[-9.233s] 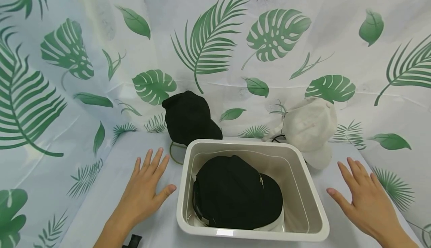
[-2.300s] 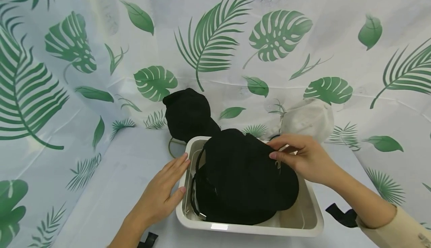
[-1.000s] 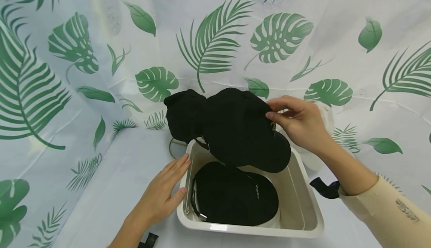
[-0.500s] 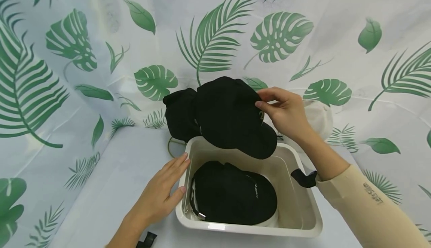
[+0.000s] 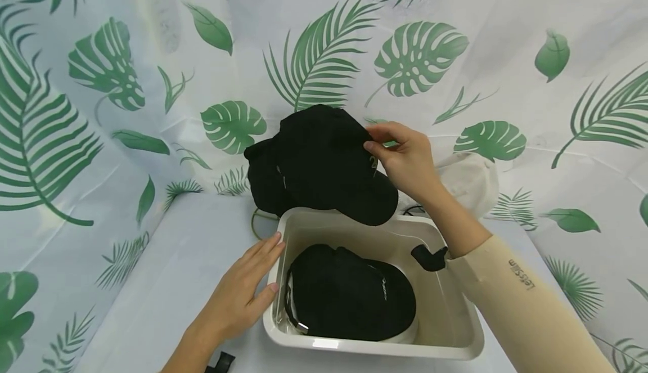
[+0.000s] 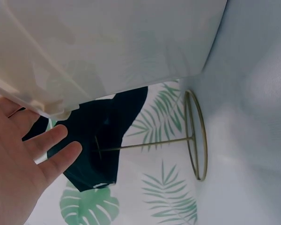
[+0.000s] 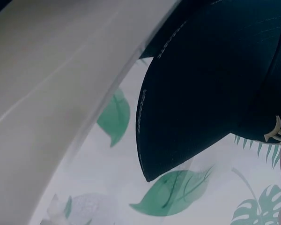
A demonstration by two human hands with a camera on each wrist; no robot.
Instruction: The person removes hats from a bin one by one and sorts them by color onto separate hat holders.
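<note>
Head cam looks fwd/down over whole bin (image 5: 374, 350); wrist cams v. close, low, angled up; all share bin (image 6: 107, 42) wall.

Looks like a staged recording booth, not a lived-in room: leaf-print sheet (image 5: 354, 52) hung as backdrop on all sides & spread over the tabletop (image 5: 192, 260). Props only: white plastic tub (image 5: 455, 328), caps on thin wire stands (image 6: 194, 136). No furniture or walls visible, so exact bldg type can't be told.
</note>
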